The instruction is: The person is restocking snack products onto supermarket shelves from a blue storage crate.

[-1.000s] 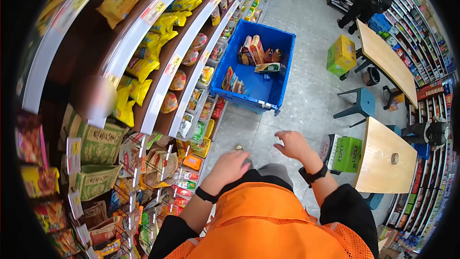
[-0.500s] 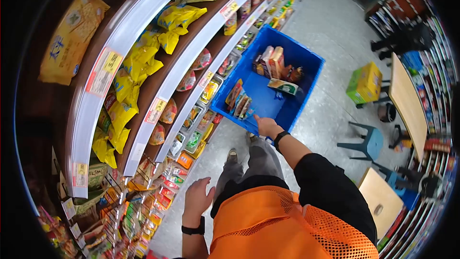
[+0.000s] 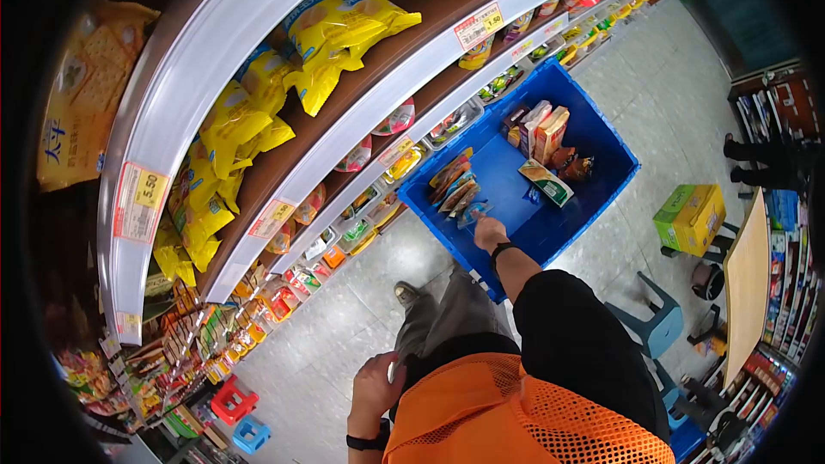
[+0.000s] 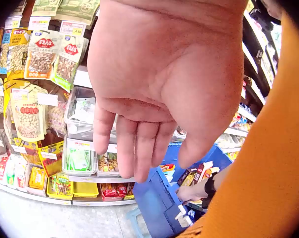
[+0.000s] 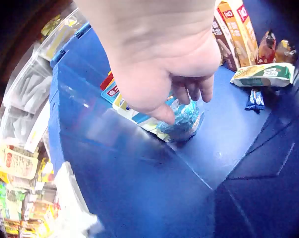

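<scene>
Packet (image 5: 185, 123) in blue wrap lies at the bent fingers of the right hand (image 5: 162, 74), whether gripped I cannot tell; the left hand (image 4: 164, 79) is open, empty; a shallow pinch on slick wrap could let it slip.

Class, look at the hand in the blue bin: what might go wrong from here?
Moving the shiny blue packet at the right hand may topple the packets lined up beside it. The upright boxes might tip over if the blue bin is knocked.
</scene>
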